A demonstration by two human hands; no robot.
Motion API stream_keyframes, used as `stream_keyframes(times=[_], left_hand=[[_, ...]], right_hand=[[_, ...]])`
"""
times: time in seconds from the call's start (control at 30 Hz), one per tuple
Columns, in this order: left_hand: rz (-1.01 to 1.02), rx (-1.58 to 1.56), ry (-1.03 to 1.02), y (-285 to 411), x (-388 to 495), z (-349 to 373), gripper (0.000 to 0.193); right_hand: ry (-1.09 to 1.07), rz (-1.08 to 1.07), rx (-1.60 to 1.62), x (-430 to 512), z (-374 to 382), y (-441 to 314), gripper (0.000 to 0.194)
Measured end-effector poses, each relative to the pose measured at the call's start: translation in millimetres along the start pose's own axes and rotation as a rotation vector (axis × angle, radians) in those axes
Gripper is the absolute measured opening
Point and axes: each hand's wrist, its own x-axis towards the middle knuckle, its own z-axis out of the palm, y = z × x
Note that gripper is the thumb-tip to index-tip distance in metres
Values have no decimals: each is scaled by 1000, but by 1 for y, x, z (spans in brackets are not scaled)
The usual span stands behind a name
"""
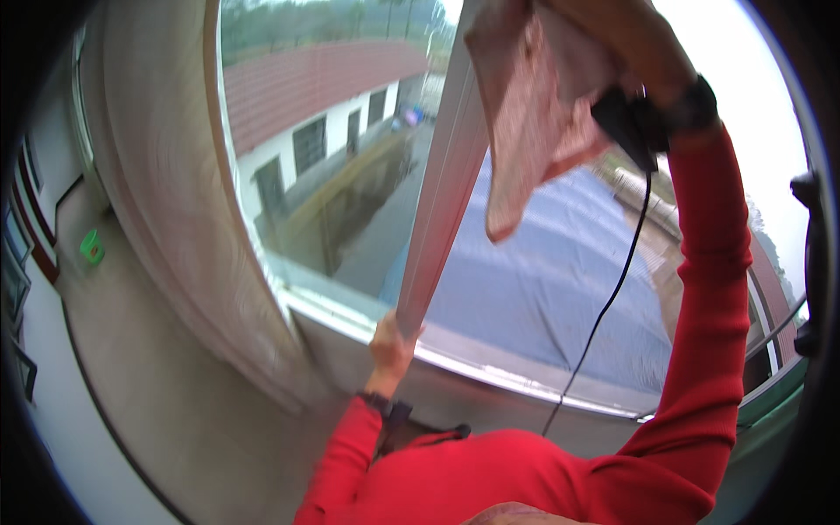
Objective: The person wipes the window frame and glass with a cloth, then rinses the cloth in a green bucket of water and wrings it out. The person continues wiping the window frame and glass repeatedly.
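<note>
My left hand (392, 346) grips the lower end of the upright window frame bar (443, 177), just above the sill. Raised at the upper right, my right hand (590, 26) is partly cut off by the top of the view and holds a pink cloth (525, 125). The cloth hangs down beside the bar, in front of the window opening. A black device (627, 125) is strapped at my right wrist, and a black cable (613, 295) runs down from it. My left wrist also bears a dark strap with a small device.
Left of the window stands a wide wall column (157, 164). A green bucket (92, 247) rests on the floor at the far left. The white window sill track (492, 373) runs below the bar. Outside lie a blue roof (525, 275) and a red-roofed building (315, 85).
</note>
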Motion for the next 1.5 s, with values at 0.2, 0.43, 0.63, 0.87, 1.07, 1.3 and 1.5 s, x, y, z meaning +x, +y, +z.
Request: stream_keyframes(times=[0.2, 0.43, 0.63, 0.87, 1.07, 1.3, 1.5], left_hand=[[32, -57, 66, 3, 2, -6, 64], [-268, 60, -91, -13, -47, -47, 47], [-562, 162, -187, -57, -173, -148, 27], [-871, 356, -241, -42, -282, -215, 19], [-906, 295, -328, -31, -295, -206, 17], [-916, 278, -333, -21, -293, -203, 12], [-905, 268, -368, -22, -295, -208, 11]], right_hand=[[-805, -179, -693, -155, 133, -38, 28], [-1137, -506, -742, -295, 242, -97, 32], [-1601, -14, -413, -412, 357, -144, 18], [-1184, 582, -423, -453, 413, -138, 39], [-910, 486, -268, -430, 492, -90, 44], [-1131, 578, -481, -450, 486, -114, 40], [-1494, 655, -422, -480, 473, -130, 10]])
